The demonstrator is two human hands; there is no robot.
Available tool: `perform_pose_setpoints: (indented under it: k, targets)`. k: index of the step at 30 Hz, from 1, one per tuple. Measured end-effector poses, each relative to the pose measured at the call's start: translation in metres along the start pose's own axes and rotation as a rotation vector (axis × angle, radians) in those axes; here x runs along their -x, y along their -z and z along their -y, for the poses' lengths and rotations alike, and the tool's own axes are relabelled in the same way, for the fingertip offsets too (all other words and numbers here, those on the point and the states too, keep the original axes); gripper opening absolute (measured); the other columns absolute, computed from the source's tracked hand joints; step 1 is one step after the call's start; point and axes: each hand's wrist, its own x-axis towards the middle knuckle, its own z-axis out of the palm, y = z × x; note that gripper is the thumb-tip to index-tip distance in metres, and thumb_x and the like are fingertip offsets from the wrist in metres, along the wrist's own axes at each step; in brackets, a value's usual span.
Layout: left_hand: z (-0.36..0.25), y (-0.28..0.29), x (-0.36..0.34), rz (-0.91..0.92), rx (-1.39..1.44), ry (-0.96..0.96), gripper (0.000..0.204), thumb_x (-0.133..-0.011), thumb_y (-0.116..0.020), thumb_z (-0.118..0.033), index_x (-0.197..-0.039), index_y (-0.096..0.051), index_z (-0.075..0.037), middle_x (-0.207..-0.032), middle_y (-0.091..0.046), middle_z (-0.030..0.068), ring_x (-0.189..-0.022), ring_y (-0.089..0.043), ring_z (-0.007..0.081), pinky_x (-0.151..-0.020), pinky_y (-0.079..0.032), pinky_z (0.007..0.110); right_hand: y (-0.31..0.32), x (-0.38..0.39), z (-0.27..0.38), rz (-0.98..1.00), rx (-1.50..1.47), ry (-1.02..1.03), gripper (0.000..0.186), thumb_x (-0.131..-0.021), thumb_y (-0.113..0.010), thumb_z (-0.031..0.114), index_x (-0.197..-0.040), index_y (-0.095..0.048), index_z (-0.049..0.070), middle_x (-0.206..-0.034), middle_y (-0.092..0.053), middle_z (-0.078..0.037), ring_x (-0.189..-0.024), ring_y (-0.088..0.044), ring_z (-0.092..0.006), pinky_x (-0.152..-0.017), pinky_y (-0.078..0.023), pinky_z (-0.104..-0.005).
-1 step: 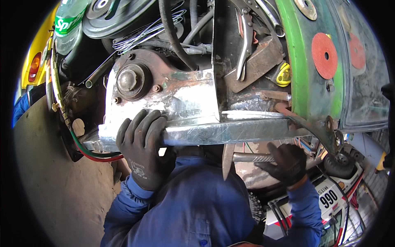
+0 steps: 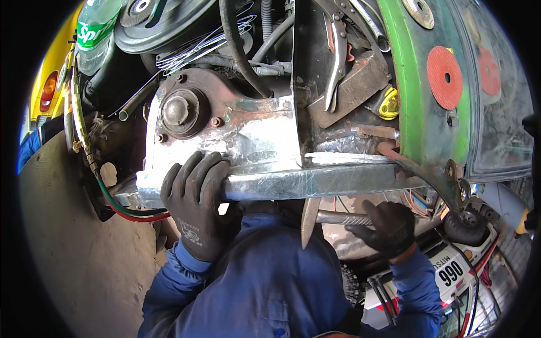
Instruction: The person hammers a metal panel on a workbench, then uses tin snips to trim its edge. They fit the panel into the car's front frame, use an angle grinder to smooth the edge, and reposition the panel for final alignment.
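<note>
My left hand (image 2: 195, 200), in a black glove, curls its fingers over the top edge of a bare, shiny metal rail (image 2: 338, 181) running across the front of a vehicle body. The glove hides part of the rail. Below the rail, at right of centre, my right hand (image 2: 391, 228), also gloved in black, is closed around the ridged handle of a chipping hammer (image 2: 309, 221). Its long, narrow head stands roughly upright, the upper tip close to the rail's lower edge; I cannot tell whether they touch. Behind my left fingers rises a rusty shock tower (image 2: 225, 101) with a round mount.
Locking pliers (image 2: 336, 62), a rusty metal plate (image 2: 349, 87) and a yellow tape measure (image 2: 389, 103) lie behind the rail. A red abrasive disc (image 2: 444, 78) sits on the green fender (image 2: 414, 112). At left are hoses (image 2: 132, 210), a wire bundle (image 2: 203, 45) and a plastic bottle (image 2: 97, 34).
My right hand and the hammer have shifted very slightly left. My left hand keeps its place on the rail.
</note>
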Motion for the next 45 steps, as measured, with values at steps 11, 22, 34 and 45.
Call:
perform_pose_setpoints:
  k: [11,22,34,45]
  targets:
    - [-0.002,-0.005,-0.001,-0.008,-0.075,-0.017,0.068,-0.090,-0.073,-0.067,-0.129,-0.062,-0.012,-0.134,-0.069,0.0106,-0.133,-0.061,0.0345,-0.117,-0.036,0.055,-0.021,0.016,0.003,-0.008,-0.037,-0.124,0.057,-0.080,-0.083,0.064,-0.101,-0.074,0.012,-0.074,-0.055,-0.004,-0.063,-0.058,-0.0240,-0.057,-0.045,-0.0421]
    - [0.000,-0.007,0.004,-0.022,-0.039,0.001,0.071,-0.088,-0.073,-0.067,-0.135,-0.063,-0.015,-0.138,-0.068,0.0082,-0.135,-0.059,0.0339,-0.118,-0.034,0.055,-0.043,0.014,0.015,-0.061,-0.127,-0.194,0.049,-0.074,-0.092,0.048,-0.098,-0.072,0.010,-0.075,-0.058,-0.004,-0.064,-0.061,-0.0250,-0.058,-0.048,-0.0414]
    - [0.008,-0.008,0.009,-0.142,0.091,-0.044,0.049,-0.087,-0.073,-0.031,-0.131,-0.066,-0.011,-0.136,-0.067,0.0091,-0.132,-0.061,0.0310,-0.115,-0.042,0.053,-0.038,0.028,0.060,-0.284,-0.804,-0.601,0.028,-0.088,-0.080,0.011,-0.111,-0.068,0.001,-0.097,-0.072,-0.012,-0.080,-0.069,-0.0195,-0.074,-0.057,-0.0381]
    - [0.012,-0.017,0.017,-0.162,0.095,-0.084,0.059,-0.092,-0.074,-0.038,-0.142,-0.061,-0.011,-0.146,-0.060,0.0139,-0.142,-0.051,0.0347,-0.124,-0.033,0.054,-0.006,-0.095,0.073,-0.580,-0.536,-0.398,0.047,-0.100,-0.063,0.003,-0.144,-0.056,-0.011,-0.125,-0.069,-0.015,-0.111,-0.066,-0.0215,-0.097,-0.053,-0.0372]
